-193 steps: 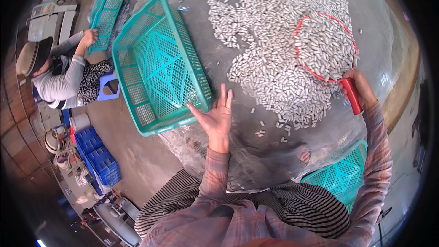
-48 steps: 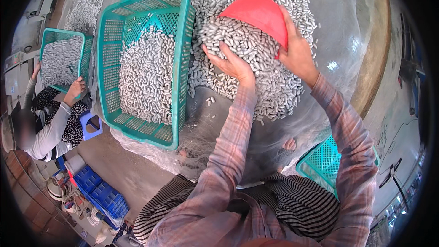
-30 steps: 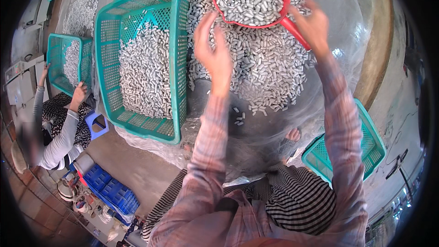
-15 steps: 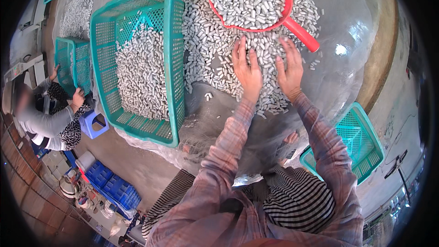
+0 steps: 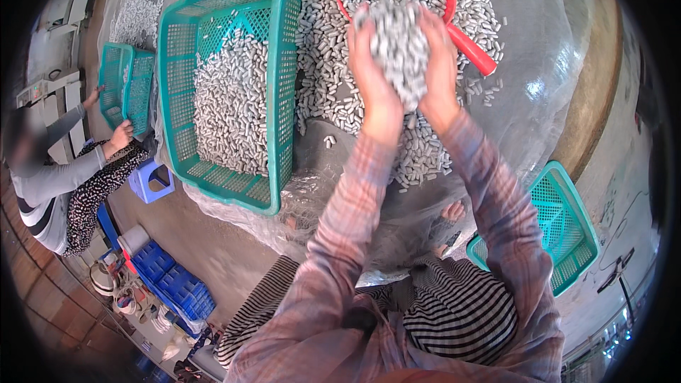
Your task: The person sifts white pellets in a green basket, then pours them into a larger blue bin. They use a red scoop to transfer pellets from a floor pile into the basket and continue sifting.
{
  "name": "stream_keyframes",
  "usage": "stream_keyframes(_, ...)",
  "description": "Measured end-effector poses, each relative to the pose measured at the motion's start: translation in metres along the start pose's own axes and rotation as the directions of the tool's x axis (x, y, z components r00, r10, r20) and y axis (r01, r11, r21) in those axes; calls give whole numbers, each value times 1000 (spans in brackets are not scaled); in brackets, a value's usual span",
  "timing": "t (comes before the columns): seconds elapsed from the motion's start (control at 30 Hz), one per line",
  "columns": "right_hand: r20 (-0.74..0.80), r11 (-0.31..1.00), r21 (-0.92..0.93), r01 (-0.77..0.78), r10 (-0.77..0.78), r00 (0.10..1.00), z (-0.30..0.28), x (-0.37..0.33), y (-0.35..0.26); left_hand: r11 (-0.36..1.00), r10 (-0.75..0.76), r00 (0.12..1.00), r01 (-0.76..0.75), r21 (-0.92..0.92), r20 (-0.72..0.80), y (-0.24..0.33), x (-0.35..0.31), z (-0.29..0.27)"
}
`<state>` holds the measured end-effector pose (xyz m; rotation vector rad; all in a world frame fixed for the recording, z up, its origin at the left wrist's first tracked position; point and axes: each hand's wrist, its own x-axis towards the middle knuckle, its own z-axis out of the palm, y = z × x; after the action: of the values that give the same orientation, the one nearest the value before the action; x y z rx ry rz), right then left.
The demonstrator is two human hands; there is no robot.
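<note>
My left hand (image 5: 377,92) and my right hand (image 5: 441,74) are cupped together around a heaped double handful of grey-white capsule-shaped pieces (image 5: 401,53), raised and slightly blurred. Just beyond them is a red long-handled scoop (image 5: 473,51), piled with the same pieces; my hands overlap its near side in view. It rests on a spread of loose pieces (image 5: 326,64) over the sheet-covered table. To my left stands a large green mesh basket (image 5: 282,99), partly filled with these pieces. Their exact kind cannot be made out.
An open green basket (image 5: 585,262) is low at the right, beside the table. At the left a seated person (image 5: 60,163) holds a smaller green basket (image 5: 126,92). A blue stool (image 5: 151,181) and blue crates (image 5: 174,280) are on the floor there.
Both hands have closed in from flat on the pile, gathered a heap of pieces and lifted it toward the scoop. The view has shifted slightly.
</note>
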<state>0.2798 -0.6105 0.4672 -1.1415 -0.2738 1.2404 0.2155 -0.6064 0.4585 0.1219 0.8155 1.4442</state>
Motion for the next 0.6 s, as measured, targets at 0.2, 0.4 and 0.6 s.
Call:
stream_keyframes(0.2,376,228,-734,640,-648,663,-4,27,-5,602,381,915,-355,715,133,33,52,0)
stream_keyframes(0.4,542,6,-816,578,-336,770,-103,7,27,-148,468,758,-440,886,455,26,102,-106)
stream_keyframes(0.6,451,-24,-870,492,-440,776,-107,37,46,-211,427,835,-281,936,347,-10,63,-107)
